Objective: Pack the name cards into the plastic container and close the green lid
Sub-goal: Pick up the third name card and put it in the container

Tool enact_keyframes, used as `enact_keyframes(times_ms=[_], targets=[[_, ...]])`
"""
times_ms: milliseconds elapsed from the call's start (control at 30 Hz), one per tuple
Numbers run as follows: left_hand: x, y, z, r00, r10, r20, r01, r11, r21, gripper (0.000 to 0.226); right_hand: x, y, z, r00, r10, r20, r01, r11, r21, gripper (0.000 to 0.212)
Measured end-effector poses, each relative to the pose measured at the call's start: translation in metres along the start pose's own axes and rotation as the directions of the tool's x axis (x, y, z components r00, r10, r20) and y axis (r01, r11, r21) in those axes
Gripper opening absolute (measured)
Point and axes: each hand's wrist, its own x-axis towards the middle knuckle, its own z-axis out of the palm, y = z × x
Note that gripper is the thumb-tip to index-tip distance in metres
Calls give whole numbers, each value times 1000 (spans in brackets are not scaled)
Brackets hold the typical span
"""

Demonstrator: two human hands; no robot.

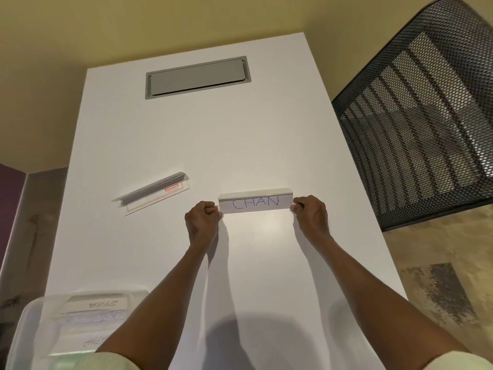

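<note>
Cards marked ZEBRA (100,303) and others lay inside the plastic container (25,321) at the table's (240,145) near-left corner. Left hand (202,219) and right hand (311,212) pinched the CHAN card's (255,203) ends mid-table; another card holder (154,193) lay leftward.

The white table (186,145) has a grey hatch (197,76) set in near its far edge. Near the middle lies an empty clear card holder (153,194). A clear plastic container (66,324) stands at the near left corner.

Bare forearms, cream pushed-up sleeves (117,362)
</note>
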Motion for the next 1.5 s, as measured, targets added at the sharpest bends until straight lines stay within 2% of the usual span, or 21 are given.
enact_keyframes(times_ms=[67, 133, 167, 200, 267, 367, 433, 533, 633, 900, 1033, 1300, 1500], targets=[[-1, 0, -5, 1000, 16, 5, -16, 1000, 1, 27, 0, -2, -4, 1000, 18, 8, -18, 1000, 3, 37], [-2, 1, -10, 998, 56, 10, -56, 998, 24, 32, -1, 1, -8, 1000, -11, 14, 11, 1000, -24, 12], [-1, 1, -12, 995, 99, 19, -100, 993, 55, 35, -3, 2, -9, 999, -43, 10, 43, 998, -41, 13], [-1, 2, -15, 989, 145, 33, -148, 984, 99, 37, -3, 3, -11, 997, -70, 9, 71, 996, -50, 27], [2, 4, -18, 977, 201, 66, -209, 962, 173, 38, -2, 0, -17, 994, -111, 3, 111, 993, -33, 37], [7, 7, -22, 952, 280, 126, -302, 927, 223, 31, 4, -7, -24, 976, -212, 56, 219, 953, -210, 40], [8, 8, -24, 904, 385, 187, -425, 856, 293, 34, 3, -13, -26, 945, -323, 54, 324, 903, -283, 43], [12, 7, -23, 809, 500, 310, -588, 701, 403, 52, 3, -16, -28, 897, -434, 81, 430, 816, -386, 46], [20, 9, -20, 789, 467, 399, -612, 656, 442, 60, 10, -20, -26, 875, -458, 154, 475, 760, -444, 49], [32, 18, -13, 757, 444, 480, -649, 596, 472, 53, 23, -18, -15, 821, -495, 286, 569, 666, -483, 47], [34, 19, -12, 734, 446, 512, -676, 553, 487, 51, 25, -16, -12, 815, -499, 296, 579, 666, -471, 46], [35, 23, -11, 731, 425, 533, -676, 552, 488, 34, 26, -16, -11, 799, -520, 300, 599, 651, -466, 40], [35, 32, -11, 765, 352, 540, -629, 587, 509, 25, 32, -23, -14, 828, -458, 323, 560, 642, -524, 30]])
